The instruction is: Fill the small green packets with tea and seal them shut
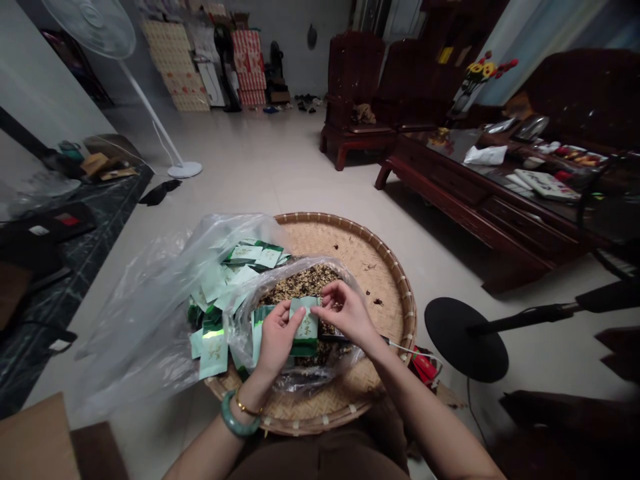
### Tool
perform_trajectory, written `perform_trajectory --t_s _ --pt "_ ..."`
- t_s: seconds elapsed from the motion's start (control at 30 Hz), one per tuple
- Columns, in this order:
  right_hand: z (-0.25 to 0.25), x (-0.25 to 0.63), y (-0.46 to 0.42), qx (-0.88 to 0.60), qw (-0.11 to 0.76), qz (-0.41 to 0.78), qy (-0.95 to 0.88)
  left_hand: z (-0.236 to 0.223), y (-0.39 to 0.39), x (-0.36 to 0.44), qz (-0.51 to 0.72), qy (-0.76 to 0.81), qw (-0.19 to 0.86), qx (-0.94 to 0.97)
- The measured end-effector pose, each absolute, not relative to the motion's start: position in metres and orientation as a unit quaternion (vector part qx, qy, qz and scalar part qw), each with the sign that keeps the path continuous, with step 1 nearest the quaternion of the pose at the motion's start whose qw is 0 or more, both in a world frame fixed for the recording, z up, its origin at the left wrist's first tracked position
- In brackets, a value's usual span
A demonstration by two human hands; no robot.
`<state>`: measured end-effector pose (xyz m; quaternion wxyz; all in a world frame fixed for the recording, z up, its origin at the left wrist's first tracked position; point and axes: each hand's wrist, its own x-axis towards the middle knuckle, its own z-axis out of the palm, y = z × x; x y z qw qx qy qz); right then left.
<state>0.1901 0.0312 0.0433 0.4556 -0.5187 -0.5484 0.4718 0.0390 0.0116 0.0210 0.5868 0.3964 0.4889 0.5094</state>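
Gold characters (308,326), illegible, on pale-and-dark-green packet (303,344), pinched by left hand (277,339), right hand (346,315) curled at its edge, grip unclear, between side edges of woven tray (387,270)

Passable: low, over far right of woven tray (390,280); few dark scraps (379,302) there. Left approach obstructed by puffed plastic bag (145,327), heaped green packets (214,353). Right, outside tray: black stand base (465,337), slanting pole (525,319).

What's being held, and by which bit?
A flat, rectangular, two-tone green packet. The left hand pinches its upper left part; the right hand is at its upper right corner.
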Motion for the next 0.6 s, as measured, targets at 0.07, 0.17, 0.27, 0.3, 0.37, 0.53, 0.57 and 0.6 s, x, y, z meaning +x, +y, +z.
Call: perform_trajectory --t_s 0.07,0.17,0.27,0.3,0.37,0.53,0.57,0.6 --pt "0.041 0.187 0.028 -0.525 0.448 0.469 -0.550 0.019 0.012 0.039 0.520 0.498 0.563 0.406" --pt "0.037 0.183 0.024 -0.529 0.447 0.468 -0.549 0.017 0.012 0.040 0.526 0.522 0.516 0.429" --pt "0.034 0.179 0.022 -0.523 0.461 0.445 -0.562 0.018 0.012 0.040 0.526 0.547 0.483 0.437" --pt "0.033 0.178 0.021 -0.519 0.465 0.439 -0.566 0.018 0.012 0.039 0.524 0.552 0.479 0.437" --pt "0.030 0.176 0.020 -0.514 0.472 0.439 -0.566 0.018 0.013 0.037 0.520 0.557 0.478 0.438" --pt "0.026 0.177 0.022 -0.494 0.472 0.467 -0.561 0.016 0.013 0.032 0.493 0.548 0.504 0.451" --pt "0.027 0.179 0.023 -0.490 0.469 0.467 -0.567 0.016 0.013 0.031 0.484 0.538 0.514 0.459" --pt "0.028 0.181 0.024 -0.487 0.465 0.462 -0.577 0.016 0.014 0.030 0.475 0.527 0.527 0.468"
